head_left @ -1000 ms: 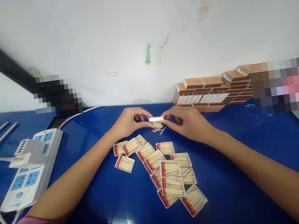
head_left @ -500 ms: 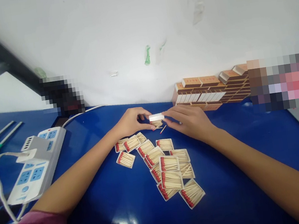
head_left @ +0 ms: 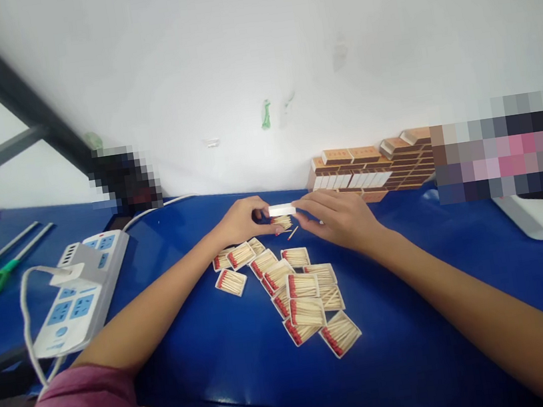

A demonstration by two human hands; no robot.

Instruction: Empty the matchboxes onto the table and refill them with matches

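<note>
Pinching the white tray [head_left: 281,209] at its left and right ends, the fingertips of the left hand [head_left: 241,224] and right hand [head_left: 347,218] hold it over a bundle of matches [head_left: 281,222] that looks tighter than a second ago. One loose match [head_left: 293,233] still lies just right; nearer, the filled trays [head_left: 303,285] keep their arrangement, with stacked matchboxes [head_left: 410,167] far right.

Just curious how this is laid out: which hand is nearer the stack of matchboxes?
Right. The right hand is close in front of the stack of matchboxes; the left hand is farther away, left of it.
</note>
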